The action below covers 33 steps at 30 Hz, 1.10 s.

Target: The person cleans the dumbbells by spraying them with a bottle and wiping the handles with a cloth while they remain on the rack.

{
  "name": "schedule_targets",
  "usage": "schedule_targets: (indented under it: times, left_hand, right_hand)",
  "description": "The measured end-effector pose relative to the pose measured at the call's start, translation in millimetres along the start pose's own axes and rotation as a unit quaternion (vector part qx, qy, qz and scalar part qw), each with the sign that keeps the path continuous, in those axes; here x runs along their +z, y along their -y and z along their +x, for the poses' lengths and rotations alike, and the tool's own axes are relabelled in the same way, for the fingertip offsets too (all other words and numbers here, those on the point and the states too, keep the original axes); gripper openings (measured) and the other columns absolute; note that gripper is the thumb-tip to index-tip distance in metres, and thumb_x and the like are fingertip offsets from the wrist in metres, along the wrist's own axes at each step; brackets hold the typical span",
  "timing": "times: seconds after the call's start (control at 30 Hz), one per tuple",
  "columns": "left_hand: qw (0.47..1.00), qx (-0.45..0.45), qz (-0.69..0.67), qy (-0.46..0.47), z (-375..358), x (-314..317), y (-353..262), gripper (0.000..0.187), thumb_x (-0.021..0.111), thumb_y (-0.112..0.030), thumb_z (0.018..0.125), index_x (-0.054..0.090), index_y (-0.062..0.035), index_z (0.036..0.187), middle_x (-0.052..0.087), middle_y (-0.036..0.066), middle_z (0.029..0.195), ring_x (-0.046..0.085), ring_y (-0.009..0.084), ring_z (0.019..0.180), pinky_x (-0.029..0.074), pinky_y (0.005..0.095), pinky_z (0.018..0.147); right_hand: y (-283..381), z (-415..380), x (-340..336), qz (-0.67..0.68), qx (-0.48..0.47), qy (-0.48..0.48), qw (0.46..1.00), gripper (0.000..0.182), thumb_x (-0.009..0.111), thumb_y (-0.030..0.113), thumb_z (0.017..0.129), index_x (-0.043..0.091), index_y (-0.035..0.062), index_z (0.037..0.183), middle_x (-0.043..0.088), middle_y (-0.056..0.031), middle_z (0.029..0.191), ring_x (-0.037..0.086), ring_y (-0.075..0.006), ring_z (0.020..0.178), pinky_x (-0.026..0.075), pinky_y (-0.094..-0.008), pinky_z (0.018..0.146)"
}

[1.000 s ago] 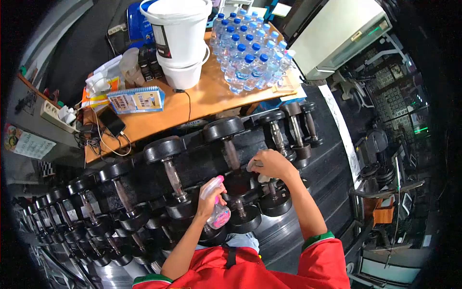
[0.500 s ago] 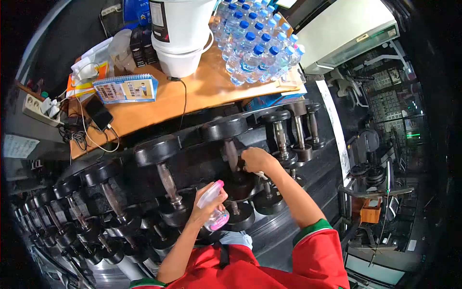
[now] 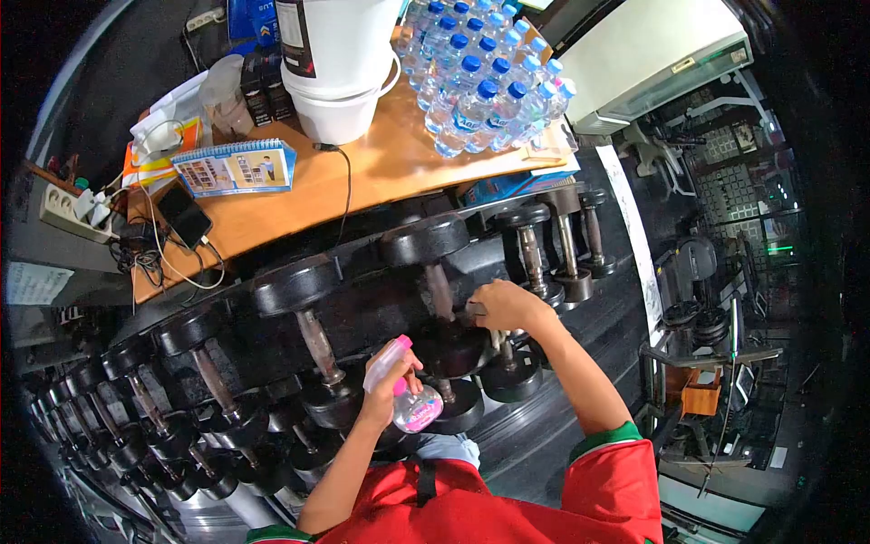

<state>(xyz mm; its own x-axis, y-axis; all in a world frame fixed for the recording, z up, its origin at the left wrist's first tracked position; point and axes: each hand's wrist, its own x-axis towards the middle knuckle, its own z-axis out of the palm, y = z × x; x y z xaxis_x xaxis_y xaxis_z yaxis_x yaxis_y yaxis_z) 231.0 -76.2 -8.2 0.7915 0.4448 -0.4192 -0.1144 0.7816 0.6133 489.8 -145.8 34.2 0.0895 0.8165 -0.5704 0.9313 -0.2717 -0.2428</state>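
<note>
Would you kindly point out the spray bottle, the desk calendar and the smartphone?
Spray bottle (image 3: 418, 412), head view: its clear lower body.
Desk calendar (image 3: 236, 170), head view: its front page.
Smartphone (image 3: 184, 214), head view: its dark screen.

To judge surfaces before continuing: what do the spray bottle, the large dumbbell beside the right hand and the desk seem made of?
Spray bottle: likely clear, glossy plastic, by its see-through body. Dumbbell: handle apparently bare metal, from its dull sheen; black heads possibly rubber-coated, given their soft shine. Desk: smooth wood or laminate; its orange-brown top reflects light.
</note>
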Motion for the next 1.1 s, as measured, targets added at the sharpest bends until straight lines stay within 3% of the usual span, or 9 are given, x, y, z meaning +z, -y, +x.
schedule_targets:
  times: [0.1,0.17,0.3,0.47,0.57,0.63,0.77,0.9,1.1]
  left_hand:
    - [1.000,0.002,-0.024,-0.002,-1.0,-2.4,3.9,0.018,0.058,-0.019,0.088,0.055,-0.0014,0.089,0.058,0.010,0.081,0.055,0.0123,0.055,0.049,0.0301,0.058]
    - [1.000,0.019,-0.015,0.007,-1.2,-2.3,3.6,0.020,0.060,-0.020,0.087,0.055,-0.0009,0.088,0.058,0.010,0.080,0.056,0.0130,0.055,0.049,0.0305,0.058]
    - [0.999,0.044,-0.001,0.030,-1.9,-5.1,4.3,0.021,0.061,-0.021,0.086,0.055,-0.0007,0.087,0.058,0.010,0.080,0.056,0.0135,0.055,0.049,0.0305,0.059]
    - [0.997,0.043,-0.043,0.051,-6.2,-5.9,-0.5,0.020,0.061,-0.019,0.085,0.055,-0.0003,0.088,0.059,0.012,0.080,0.057,0.0152,0.054,0.051,0.0295,0.057]
    - [0.997,0.044,-0.045,0.043,-6.7,-6.1,-0.1,0.022,0.060,-0.021,0.084,0.055,0.0001,0.089,0.059,0.013,0.080,0.057,0.0159,0.054,0.051,0.0290,0.056]
    - [0.998,0.042,-0.038,0.035,-6.8,-6.3,1.4,0.023,0.060,-0.021,0.083,0.055,0.0001,0.089,0.059,0.013,0.080,0.057,0.0162,0.054,0.051,0.0294,0.057]
    - [0.999,0.030,-0.038,0.014,-8.3,-5.7,1.0,0.025,0.060,-0.024,0.080,0.056,-0.0001,0.087,0.058,0.012,0.080,0.057,0.0171,0.055,0.050,0.0295,0.057]
    - [0.999,0.036,-0.010,0.011,-6.8,-7.7,1.7,0.026,0.061,-0.025,0.078,0.056,-0.0012,0.087,0.057,0.010,0.079,0.056,0.0166,0.057,0.047,0.0279,0.055]
    - [0.998,0.060,-0.003,0.031,-6.7,-4.0,-1.5,0.025,0.060,-0.025,0.080,0.057,-0.0016,0.087,0.058,0.009,0.078,0.057,0.0158,0.057,0.047,0.0262,0.051]
  right_hand:
    - [15.2,-18.4,-33.0,0.065,0.040,0.090,0.993,0.033,0.068,0.029,0.075,0.070,0.0045,0.098,0.068,-0.0185,0.095,0.063,-0.0364,0.093,0.050,-0.0429,0.086]
    - [19.5,-29.9,-29.6,0.083,-0.035,0.014,0.996,0.031,0.067,0.030,0.076,0.071,0.0065,0.096,0.068,-0.0185,0.089,0.064,-0.0377,0.085,0.051,-0.0436,0.081]
    - [45.6,-18.1,-19.1,0.132,-0.075,-0.002,0.988,0.027,0.066,0.030,0.076,0.071,0.0089,0.092,0.068,-0.0173,0.084,0.065,-0.0366,0.082,0.053,-0.0442,0.076]
    - [81.9,15.9,-1.1,0.027,-0.060,-0.018,0.998,0.014,0.068,0.019,0.070,0.071,0.0086,0.080,0.067,-0.0168,0.076,0.067,-0.0338,0.079,0.053,-0.0434,0.070]
    - [86.3,42.7,28.6,-0.024,-0.103,-0.136,0.985,0.018,0.068,0.017,0.068,0.070,0.0077,0.082,0.067,-0.0170,0.076,0.067,-0.0359,0.074,0.053,-0.0426,0.069]
    - [97.9,55.9,32.7,-0.105,-0.060,-0.065,0.991,0.020,0.070,0.015,0.062,0.069,0.0037,0.079,0.066,-0.0182,0.073,0.067,-0.0363,0.074,0.053,-0.0424,0.067]
    - [86.4,49.7,19.1,-0.045,-0.033,-0.044,0.998,0.012,0.069,0.016,0.066,0.070,0.0050,0.071,0.068,-0.0183,0.079,0.068,-0.0348,0.079,0.054,-0.0403,0.072]
    - [85.9,22.7,-17.4,0.014,-0.045,0.025,0.999,0.018,0.066,0.016,0.068,0.071,0.0042,0.082,0.069,-0.0172,0.086,0.067,-0.0335,0.086,0.054,-0.0407,0.076]
    - [98.9,46.4,34.1,-0.034,-0.061,-0.125,0.990,0.013,0.068,0.016,0.065,0.068,0.0064,0.074,0.066,-0.0174,0.077,0.066,-0.0343,0.079,0.052,-0.0430,0.070]
